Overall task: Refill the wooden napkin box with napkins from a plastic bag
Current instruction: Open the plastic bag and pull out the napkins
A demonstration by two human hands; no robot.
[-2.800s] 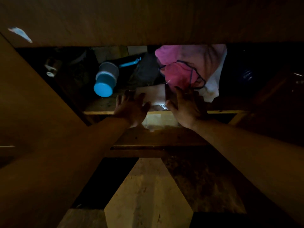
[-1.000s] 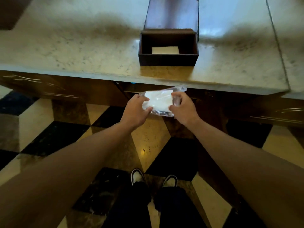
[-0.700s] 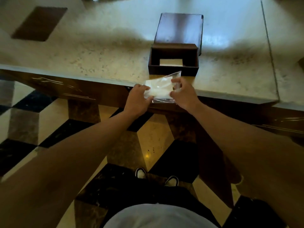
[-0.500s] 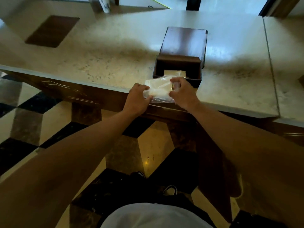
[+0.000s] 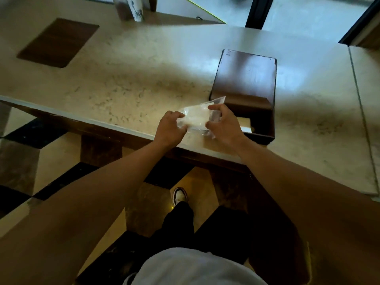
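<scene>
Marble counter point(image 5: 127, 83), front edge running diagonally just under the hands; wide bare stone left of the wooden napkin box point(image 5: 245, 79), dark inset square point(image 5: 58, 42) far left of it. Left hand point(image 5: 169, 130) pinched closed on the left end of the plastic bag point(image 5: 197, 118), fingers curled. Right hand point(image 5: 224, 125) closed on the bag's right end, overlapping the box's open front. Bag clear, crinkled, holding a white napkin stack, held just left of the box opening above the counter edge. Box dark, lid up; a few pale napkins point(image 5: 245, 127) inside.
</scene>
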